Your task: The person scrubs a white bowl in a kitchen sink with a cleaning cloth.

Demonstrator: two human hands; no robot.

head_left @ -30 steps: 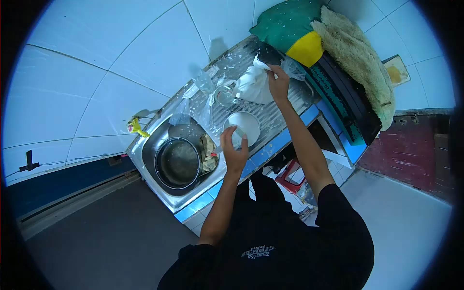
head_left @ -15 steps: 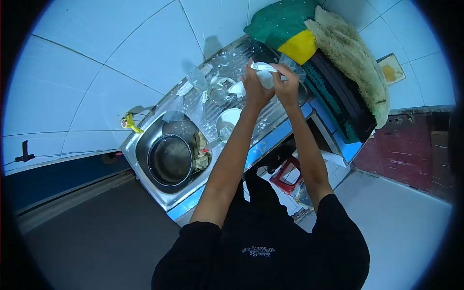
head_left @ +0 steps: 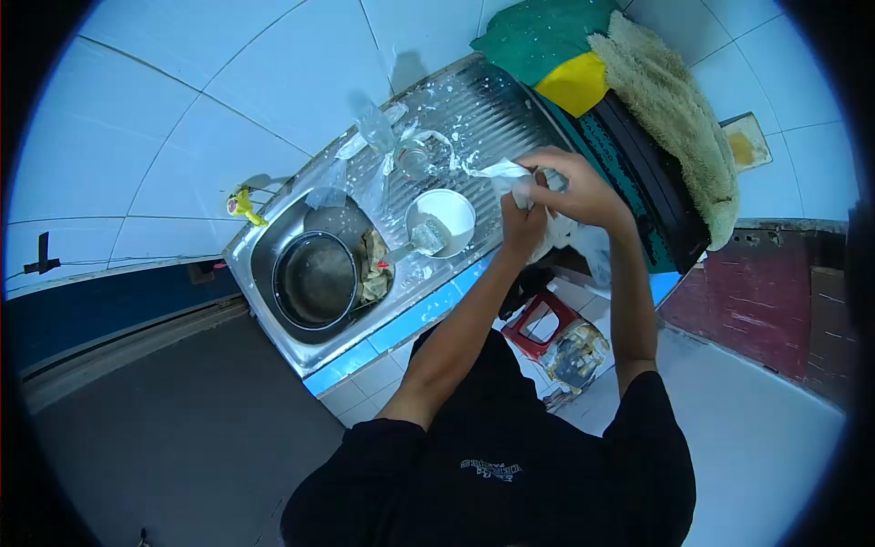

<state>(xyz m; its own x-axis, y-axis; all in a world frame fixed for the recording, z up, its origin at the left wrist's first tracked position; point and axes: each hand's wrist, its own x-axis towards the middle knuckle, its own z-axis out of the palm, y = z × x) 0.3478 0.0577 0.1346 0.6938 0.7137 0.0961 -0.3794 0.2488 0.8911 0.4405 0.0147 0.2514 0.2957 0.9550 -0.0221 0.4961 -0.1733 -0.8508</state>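
Note:
Both my hands are closed on a white plastic bag [head_left: 558, 239], holding it just off the front edge of the steel draining board [head_left: 483, 109]. My left hand [head_left: 521, 221] grips the bag from below. My right hand [head_left: 574, 187] pinches its crumpled top, where a white flap sticks out to the left. A white bowl [head_left: 441, 221] with a glass lying in it sits on the board just left of my hands.
A dark pan [head_left: 315, 279] and a rag lie in the sink basin [head_left: 264, 251]. A glass jar [head_left: 416, 159] and clear bags stand at the back of the board. Green, yellow and beige cloths [head_left: 670, 100] are piled at right. A red stool [head_left: 540, 329] stands below.
My left hand left the glass in the bowl and joined my right hand on the white bag. Both hands then carried the bag from the board toward its front edge.

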